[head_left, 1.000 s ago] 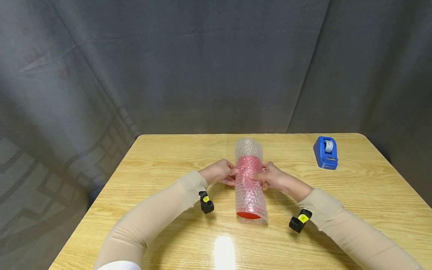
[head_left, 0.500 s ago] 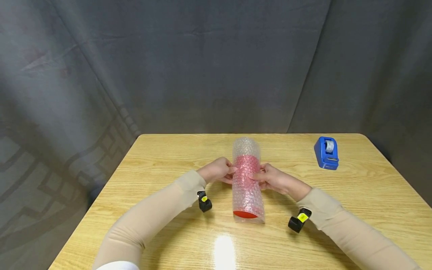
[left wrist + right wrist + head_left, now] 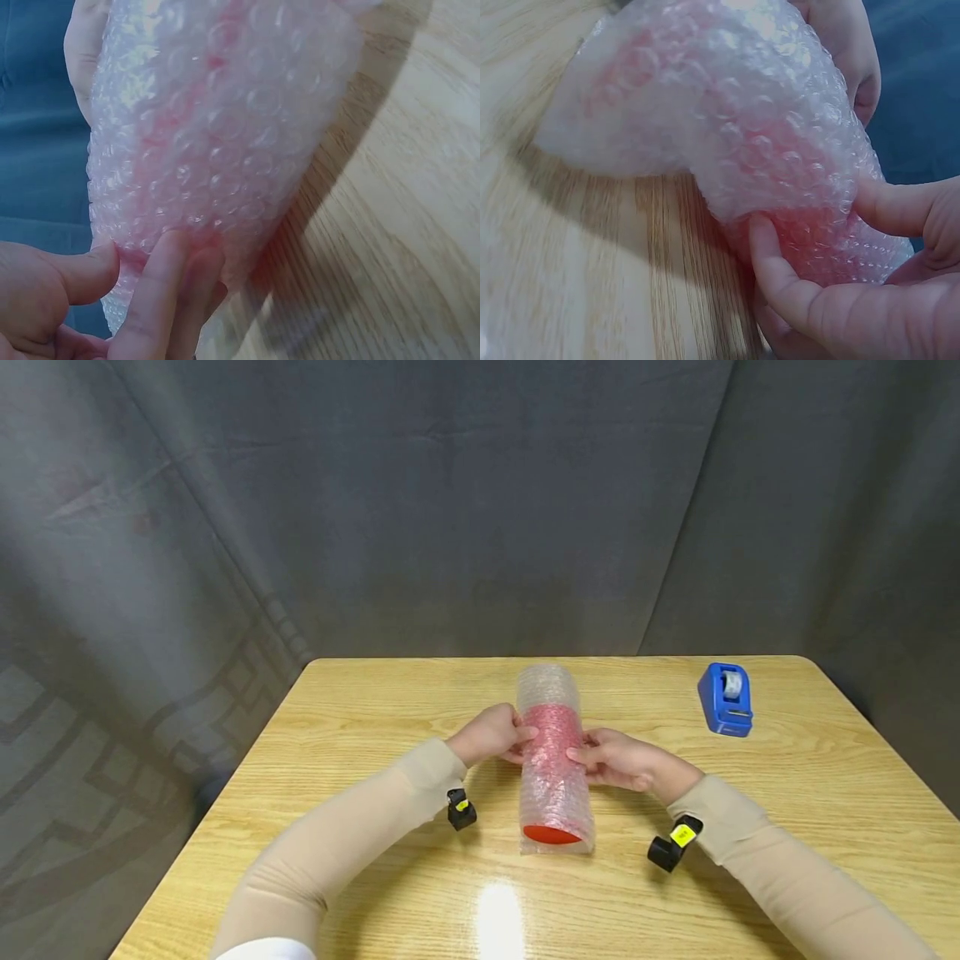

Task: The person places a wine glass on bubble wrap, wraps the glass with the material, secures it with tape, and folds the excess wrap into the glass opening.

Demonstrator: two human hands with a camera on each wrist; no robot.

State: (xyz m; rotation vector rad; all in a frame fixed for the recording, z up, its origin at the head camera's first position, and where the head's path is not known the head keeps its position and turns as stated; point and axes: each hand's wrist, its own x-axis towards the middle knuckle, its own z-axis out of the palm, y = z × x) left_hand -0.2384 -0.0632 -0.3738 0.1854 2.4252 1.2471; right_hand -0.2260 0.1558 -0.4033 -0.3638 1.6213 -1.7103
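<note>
A red cylinder (image 3: 551, 834) lies lengthwise on the table, rolled in clear bubble wrap (image 3: 551, 793). The wrap extends past both of its ends, and a loose edge flares near the table in the right wrist view. My left hand (image 3: 491, 732) holds the roll's left side, thumb on top and fingers low against the wrap. On the opposite side my right hand (image 3: 622, 762) grips the roll with its thumb over the upper surface. Close up in the right wrist view, the right fingers (image 3: 780, 277) press the wrap's edge near the underside. Some fingertips are hidden behind the roll.
A blue tape dispenser (image 3: 726, 700) with a roll of clear tape stands at the back right of the wooden table (image 3: 375, 893). A dark grey curtain (image 3: 480, 510) hangs behind the table and along its sides.
The roll shifted slightly left, then back right, with both hands on it. The right hand has moved a little right and the left thumb lies further over the wrap.
</note>
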